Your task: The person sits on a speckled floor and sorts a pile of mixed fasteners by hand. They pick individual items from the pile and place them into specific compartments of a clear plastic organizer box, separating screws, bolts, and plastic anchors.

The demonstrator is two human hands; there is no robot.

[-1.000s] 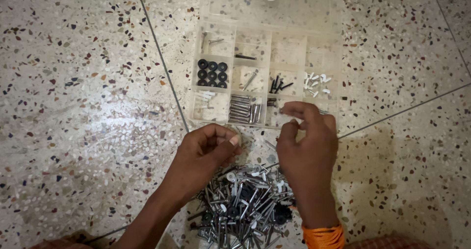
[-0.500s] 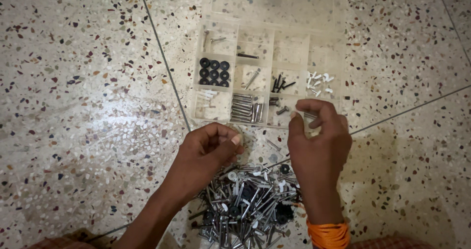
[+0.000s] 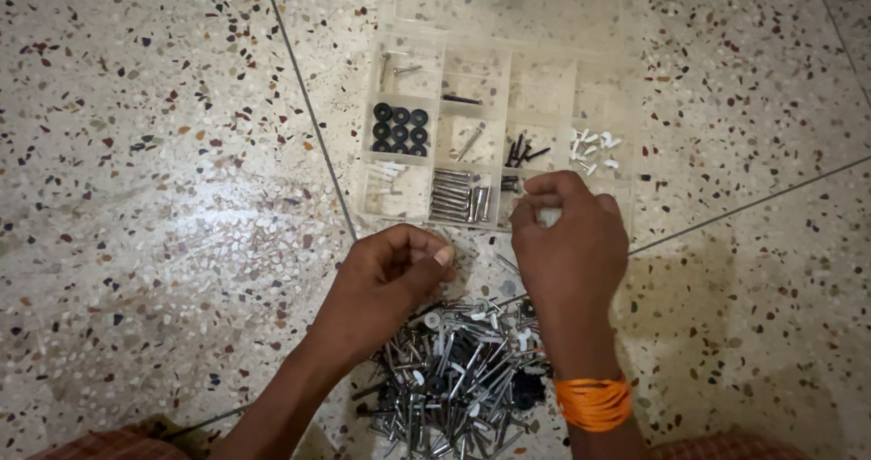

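My right hand hovers over the near edge of a clear plastic organizer box, fingertips pinched together above a front compartment; whether they hold a small piece is hidden. My left hand rests curled on the floor just in front of the box, thumb against forefinger, with nothing showing in it. Between my wrists lies a pile of mixed screws, nails and washers. The box holds black washers, silver pins, black screws and white plugs in separate compartments.
The box's clear lid lies open behind it on the speckled terrazzo floor. An orange thread band circles my right wrist. Dark floor joints run diagonally past the box on both sides.
My right hand went right along the box's front row, then came back left and slightly nearer, fingers still pinched. The left hand stayed put.
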